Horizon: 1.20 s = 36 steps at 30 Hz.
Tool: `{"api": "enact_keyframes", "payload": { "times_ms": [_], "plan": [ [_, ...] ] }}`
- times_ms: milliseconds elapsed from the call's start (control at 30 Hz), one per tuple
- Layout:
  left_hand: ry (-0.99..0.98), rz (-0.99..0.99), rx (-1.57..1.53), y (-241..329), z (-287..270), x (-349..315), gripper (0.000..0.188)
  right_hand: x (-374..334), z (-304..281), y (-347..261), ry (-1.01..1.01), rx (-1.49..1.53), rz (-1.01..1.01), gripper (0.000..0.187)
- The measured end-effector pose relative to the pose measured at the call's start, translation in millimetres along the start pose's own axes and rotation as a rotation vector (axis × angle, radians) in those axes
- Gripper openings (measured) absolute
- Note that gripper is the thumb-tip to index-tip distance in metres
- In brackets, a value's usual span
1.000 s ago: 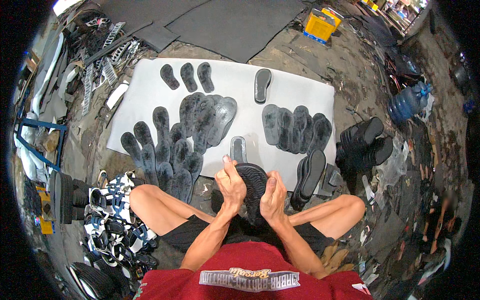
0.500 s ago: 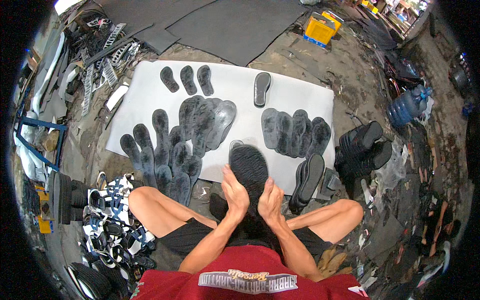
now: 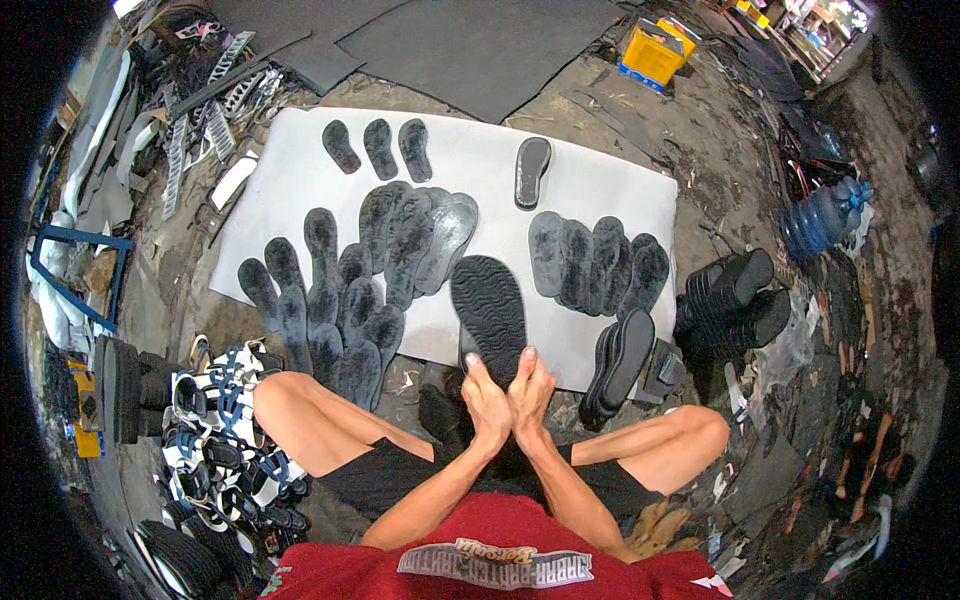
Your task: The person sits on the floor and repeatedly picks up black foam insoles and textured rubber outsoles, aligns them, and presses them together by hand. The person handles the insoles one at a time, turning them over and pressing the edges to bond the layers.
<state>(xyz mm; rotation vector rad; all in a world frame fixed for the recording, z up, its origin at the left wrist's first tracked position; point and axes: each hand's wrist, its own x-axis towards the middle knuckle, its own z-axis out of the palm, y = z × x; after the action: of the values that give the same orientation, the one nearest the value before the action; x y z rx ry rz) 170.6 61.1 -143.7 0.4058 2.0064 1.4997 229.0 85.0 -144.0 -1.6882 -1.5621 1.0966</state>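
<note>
A black shoe sole with a wavy tread faces up in front of me, just over the near edge of the white sheet. My left hand and my right hand grip its near end side by side, thumbs on the tread and the other fingers mostly hidden below. Part of another flat, dark piece shows under the sole's left edge. Overlapping dark soles lie on the sheet to the left, with another overlapping group to the right.
Small dark sole pieces and a rimmed sole lie along the sheet's far side. Stacked soles stand near my right knee, and black sandals beyond. White-and-dark straps pile up at left. A yellow crate stands far right.
Both hands have come closer together at the sole's near end. The sole has shifted slightly left and away from me, and its tread shows more clearly.
</note>
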Motion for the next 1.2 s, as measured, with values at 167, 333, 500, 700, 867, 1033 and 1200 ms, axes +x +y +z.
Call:
{"api": "enact_keyframes", "payload": {
  "times_ms": [167, 333, 500, 700, 867, 1033, 1200],
  "plan": [
    [-0.139, -0.198, -0.048, -8.7, -5.7, 47.0, 0.086, 5.0, -11.4, -1.8, -0.354, 0.434, -0.115, 0.071],
    [-0.504, 0.116, 0.288, -26.1, 9.6, 74.6, 0.054, 52.6, 3.5, -9.0, -0.347, 0.739, -0.134, 0.072],
    [-0.202, 0.263, 0.214, -20.8, -7.7, 115.6, 0.023, 219.1, 35.3, -10.7, 0.094, 0.050, -0.291, 0.076],
    [-0.071, 0.134, 0.314, -75.4, -29.9, 137.5, 0.016, 424.1, 90.2, -11.8, 0.246, -0.190, -0.362, 0.070],
    [-0.054, -0.043, 0.244, -93.5, -17.1, 149.5, 0.014, 469.4, 166.4, 21.4, 0.387, -0.710, -0.474, 0.077],
    [-0.097, -0.090, 0.170, -120.4, -5.3, 146.4, 0.020, 451.8, 276.6, -45.9, -0.078, -0.414, -0.537, 0.084],
    [-0.219, -0.259, 0.316, -104.8, -11.2, 161.8, 0.032, 459.6, 351.4, -75.7, -0.155, -0.505, -0.590, 0.094]
  ]
}}
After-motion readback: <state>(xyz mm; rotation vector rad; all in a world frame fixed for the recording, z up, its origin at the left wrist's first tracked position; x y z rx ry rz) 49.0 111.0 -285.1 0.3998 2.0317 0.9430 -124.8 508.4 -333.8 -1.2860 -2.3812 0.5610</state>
